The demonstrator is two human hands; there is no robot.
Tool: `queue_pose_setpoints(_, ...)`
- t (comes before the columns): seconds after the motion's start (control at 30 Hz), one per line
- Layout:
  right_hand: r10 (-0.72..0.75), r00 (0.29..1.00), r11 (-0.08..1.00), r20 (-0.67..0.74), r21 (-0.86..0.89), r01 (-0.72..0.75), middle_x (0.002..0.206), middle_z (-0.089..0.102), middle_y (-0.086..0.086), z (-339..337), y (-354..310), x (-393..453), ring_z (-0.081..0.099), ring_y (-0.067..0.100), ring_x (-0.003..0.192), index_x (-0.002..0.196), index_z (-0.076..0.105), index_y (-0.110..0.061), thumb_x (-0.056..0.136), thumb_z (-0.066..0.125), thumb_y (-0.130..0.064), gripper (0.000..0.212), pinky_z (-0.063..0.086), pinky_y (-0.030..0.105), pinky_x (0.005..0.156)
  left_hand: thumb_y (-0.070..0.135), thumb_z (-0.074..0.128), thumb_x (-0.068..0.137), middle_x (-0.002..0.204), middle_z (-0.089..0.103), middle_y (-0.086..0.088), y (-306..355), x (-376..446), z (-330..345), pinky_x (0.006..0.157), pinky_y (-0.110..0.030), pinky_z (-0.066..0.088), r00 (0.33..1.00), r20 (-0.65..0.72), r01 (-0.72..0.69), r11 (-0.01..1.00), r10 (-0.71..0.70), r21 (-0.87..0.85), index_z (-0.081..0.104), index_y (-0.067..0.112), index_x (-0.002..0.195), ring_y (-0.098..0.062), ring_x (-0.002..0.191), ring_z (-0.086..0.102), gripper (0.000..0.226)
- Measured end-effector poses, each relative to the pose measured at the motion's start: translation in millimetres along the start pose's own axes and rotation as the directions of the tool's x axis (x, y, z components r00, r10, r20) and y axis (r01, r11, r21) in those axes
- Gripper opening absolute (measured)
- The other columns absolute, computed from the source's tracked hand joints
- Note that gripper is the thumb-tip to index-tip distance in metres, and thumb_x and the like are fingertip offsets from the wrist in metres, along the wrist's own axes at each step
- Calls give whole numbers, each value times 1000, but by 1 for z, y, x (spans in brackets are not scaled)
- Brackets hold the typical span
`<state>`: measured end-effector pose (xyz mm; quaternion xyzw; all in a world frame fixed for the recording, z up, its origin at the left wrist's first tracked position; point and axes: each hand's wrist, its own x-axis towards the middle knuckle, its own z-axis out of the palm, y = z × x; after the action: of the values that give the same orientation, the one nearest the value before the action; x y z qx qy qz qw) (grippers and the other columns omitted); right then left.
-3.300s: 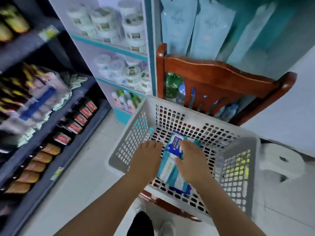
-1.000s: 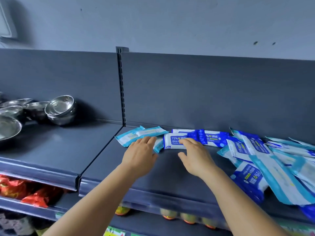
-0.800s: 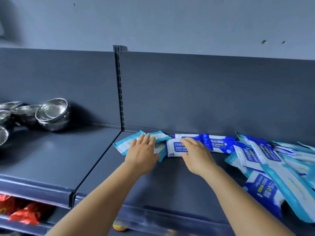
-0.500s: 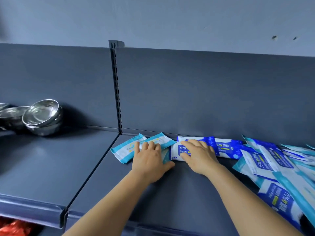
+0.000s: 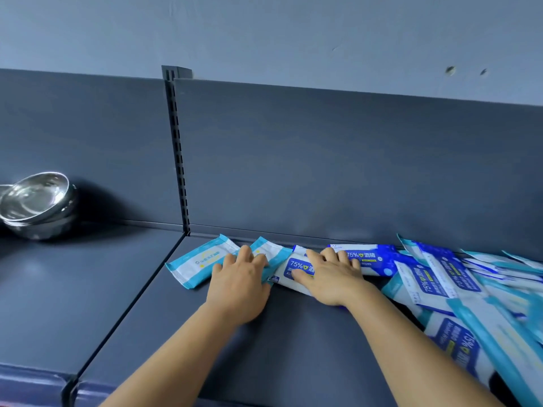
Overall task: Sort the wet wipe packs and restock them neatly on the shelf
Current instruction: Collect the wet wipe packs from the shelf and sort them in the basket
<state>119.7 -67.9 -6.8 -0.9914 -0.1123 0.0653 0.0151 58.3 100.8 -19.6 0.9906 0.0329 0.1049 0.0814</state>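
1. The left hand (image 5: 239, 284) lies flat on two light blue packs (image 5: 202, 259) at the back of the shelf (image 5: 293, 348). Its fingers are straight and press down. It does not grab them.
2. The right hand (image 5: 329, 277) lies flat on a dark blue pack (image 5: 295, 267). Its fingers are spread and press down too. It holds nothing tight.
3. The two kinds of pack touch each other, just in front of the back wall.
4. The long side of each pack runs left to right, but tipped a bit. So I think the next push should slide them straight along the wall.
5. A messy pile of packs (image 5: 458, 289) lies just to the right. The right hand is nearer to it, so I think it should reach there next.
6. Shiny bowls (image 5: 36, 205) sit well apart on the left.
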Motion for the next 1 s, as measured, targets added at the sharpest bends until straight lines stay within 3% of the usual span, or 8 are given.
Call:
queue_pose_setpoints(0.2, 19, 998, 1000, 61, -9, -18, 154, 20, 10, -8, 4, -31, 19, 30, 139, 149, 19, -26, 86, 34, -69, 78, 18, 42, 112, 58, 41, 91, 121, 44, 5, 0, -23, -11, 95, -35, 39, 999, 2, 35, 990, -35, -135, 54, 35, 117, -22, 114, 42, 38)
queue_pose_setpoints(0.33, 30, 995, 992, 100, 118, -42, 151, 29, 9, -10, 6, -43, 30, 31, 137, 148, 22, -19, 84, 43, -67, 83, 29, 40, 107, 54, 34, 95, 134, 47, -8, -2, -28, -8, 101, -39, 38, 976, 91, 205, 976, -197, -77, 35, 26, 140, -30, 122, 45, 54)
queue_pose_setpoints(0.43, 73, 996, 990, 48, 116, -78, 132, 49, 8, -14, 6, -51, 47, 29, 121, 119, 45, -18, 78, 56, -65, 63, 40, 37, 92, 52, 41, 92, 133, 51, -8, 5, -33, -10, 99, -38, 38, 969, 99, 236, 969, -228, -73, 28, 16, 142, -29, 122, 48, 64)
queue_pose_setpoints(0.5, 85, 996, 980, 36, 179, -90, 111, 57, 5, -17, 7, -57, 55, 25, 103, 91, 46, -17, 74, 64, -57, 46, 44, 33, 79, 49, 54, 86, 130, 52, -7, 9, -38, -15, 94, -37, 41, 959, 114, 273, 952, -258, -140, 32, 13, 136, -28, 119, 49, 66)
queue_pose_setpoints(0.57, 89, 996, 956, 25, 279, -92, 89, 57, 3, -18, 10, -65, 56, 23, 81, 81, 47, -15, 73, 68, -44, 37, 42, 29, 67, 44, 65, 79, 118, 55, -7, 14, -43, -23, 81, -34, 45, 932, 176, 351, 906, -315, -238, 42, 12, 119, -26, 107, 54, 56)
queue_pose_setpoints(0.67, 80, 997, 920, -22, 386, -65, 84, 58, 3, -17, 14, -76, 51, 22, 68, 86, 52, -12, 72, 70, -34, 32, 37, 27, 56, 33, 72, 74, 99, 59, -3, 22, -57, -31, 64, -29, 46, 922, 193, 383, 858, -335, -342, 52, 12, 96, -20, 82, 57, 37)
queue_pose_setpoints(0.83, 106, 971, 818, -216, 574, 39, 87, 52, 0, -11, 19, -97, 49, 24, 73, 92, 43, -15, 84, 63, -33, 28, 34, 30, 59, 22, 55, 86, 97, 59, 1, 30, -79, -35, 72, -34, 50, 933, 55, 311, 723, -355, -616, 47, 16, 105, -24, 89, 59, 22)
queue_pose_setpoints(1.0, 173, 927, 635, -332, 757, 153, 95, 58, 6, -5, 14, -122, 50, 21, 69, 101, 44, -11, 94, 41, -17, 11, 35, 28, 52, 25, 45, 96, 83, 54, 6, 43, -97, -37, 67, -35, 46, 932, -12, 215, 578, -363, -787, 41, 12, 101, -20, 74, 54, 14)
